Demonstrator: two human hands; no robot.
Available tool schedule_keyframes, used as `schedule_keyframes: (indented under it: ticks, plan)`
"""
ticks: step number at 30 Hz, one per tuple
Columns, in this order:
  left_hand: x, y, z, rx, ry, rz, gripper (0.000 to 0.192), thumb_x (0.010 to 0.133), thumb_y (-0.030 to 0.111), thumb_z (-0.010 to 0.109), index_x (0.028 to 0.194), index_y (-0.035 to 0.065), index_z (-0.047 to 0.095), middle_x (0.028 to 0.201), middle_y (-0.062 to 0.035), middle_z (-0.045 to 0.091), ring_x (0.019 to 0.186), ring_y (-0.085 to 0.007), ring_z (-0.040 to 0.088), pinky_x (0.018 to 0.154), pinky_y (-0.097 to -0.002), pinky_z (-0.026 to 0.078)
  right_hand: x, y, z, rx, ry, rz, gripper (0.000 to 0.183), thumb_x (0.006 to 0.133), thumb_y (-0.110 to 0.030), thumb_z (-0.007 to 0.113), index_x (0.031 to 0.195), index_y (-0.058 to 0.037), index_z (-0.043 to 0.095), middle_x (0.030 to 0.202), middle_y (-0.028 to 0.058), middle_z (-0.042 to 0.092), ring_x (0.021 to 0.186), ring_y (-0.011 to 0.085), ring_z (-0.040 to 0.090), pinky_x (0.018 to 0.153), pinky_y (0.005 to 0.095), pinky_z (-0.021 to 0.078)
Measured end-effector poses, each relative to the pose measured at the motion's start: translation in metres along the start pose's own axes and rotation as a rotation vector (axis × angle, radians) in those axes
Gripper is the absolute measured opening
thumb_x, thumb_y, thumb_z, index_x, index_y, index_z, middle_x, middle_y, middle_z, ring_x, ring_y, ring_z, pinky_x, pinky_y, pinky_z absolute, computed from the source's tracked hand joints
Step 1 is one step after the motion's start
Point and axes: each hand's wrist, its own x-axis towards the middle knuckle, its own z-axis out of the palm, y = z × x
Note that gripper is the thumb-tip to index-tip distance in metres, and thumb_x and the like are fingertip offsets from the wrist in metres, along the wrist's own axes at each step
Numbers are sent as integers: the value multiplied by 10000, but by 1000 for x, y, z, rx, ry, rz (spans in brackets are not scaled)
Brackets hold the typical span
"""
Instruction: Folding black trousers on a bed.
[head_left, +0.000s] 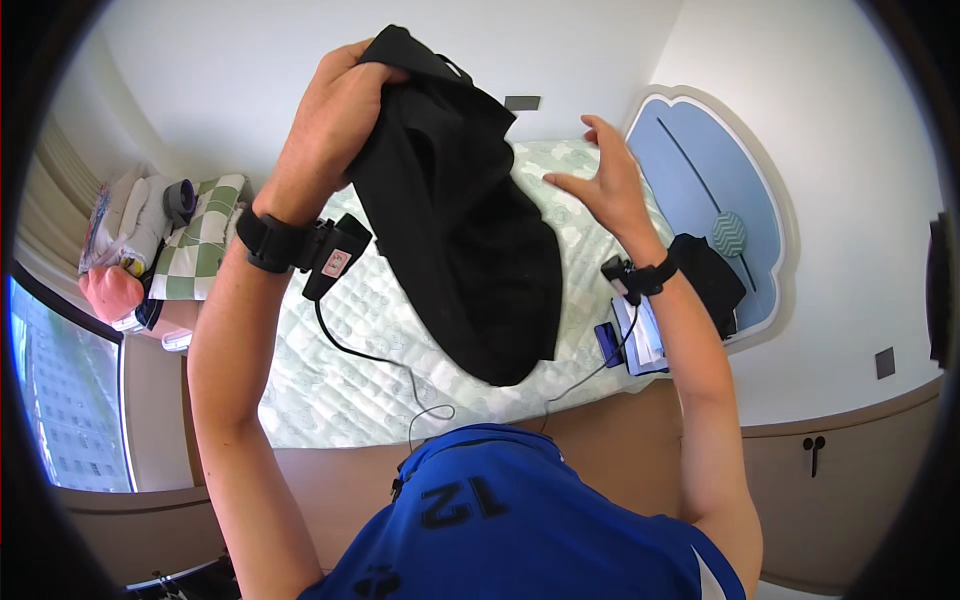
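My left hand (337, 112) grips a black cloth garment (465, 217) by its top edge, with the fingers tucked behind the fabric. The garment hangs in loose folds above the bed; its exact kind cannot be told. A thin loop shows near its upper edge. My right hand (592, 169) is raised to the right of the garment, apart from it, with thumb and fingers spread and nothing between them. Each wrist wears a black strap with a small cabled device. Beneath lies a bed with a pale green quilted cover (337, 390).
Black cloth (709, 281), papers in a folder (637, 337) and a phone (608, 345) lie on the bed's right side, by a blue headboard (690, 165). Folded bedding (135, 217), a checkered pillow (199, 247) and a pink item (111, 292) are piled at left, near a window.
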Motion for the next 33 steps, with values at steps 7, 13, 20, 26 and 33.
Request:
schedule_keyframes:
  ticks: [7, 13, 20, 26, 33]
  plan:
    - [7, 19, 2, 281, -365, 38, 304, 954, 102, 532, 1195, -42, 648, 1118, -100, 683, 1032, -162, 630, 936, -280, 492, -20, -17, 61, 901, -303, 108, 948, 723, -142, 885, 1524, -67, 383, 1380, 184, 575, 1320, 270, 520, 1114, 375, 394]
    - [14, 18, -39, 919, -263, 474, 297, 854, -15, 502, 1109, 9, 653, 849, -147, 705, 839, -271, 688, 793, -355, 524, -14, -30, 62, 586, -219, -4, 448, 765, -76, 813, 1185, -41, 658, 791, 57, 658, 709, 119, 599, 704, 279, 502]
    - [3, -58, -134, 1507, 149, 220, 166, 793, 87, 624, 942, 73, 694, 875, -223, 692, 874, -436, 662, 773, -517, 527, 26, -48, -10, 193, 11, -213, 229, 824, -174, 806, 969, -39, 691, 549, 120, 441, 490, 239, 377, 496, 329, 345]
    - [-54, -140, -181, 1484, 89, 182, 198, 784, 87, 647, 961, 21, 706, 816, -222, 696, 807, -391, 699, 736, -473, 568, 43, -17, -34, 19, 7, -267, 267, 896, -189, 731, 772, 16, 614, 588, 132, 492, 521, 240, 394, 520, 340, 365]
    - [-67, -137, -160, 294, -26, -530, 241, 921, 110, 575, 1018, -74, 696, 908, -88, 717, 812, -159, 689, 704, -305, 542, 28, -17, -2, 504, -388, 304, 370, 897, -263, 751, 678, 4, 619, 559, -58, 465, 540, 49, 420, 500, 276, 356]
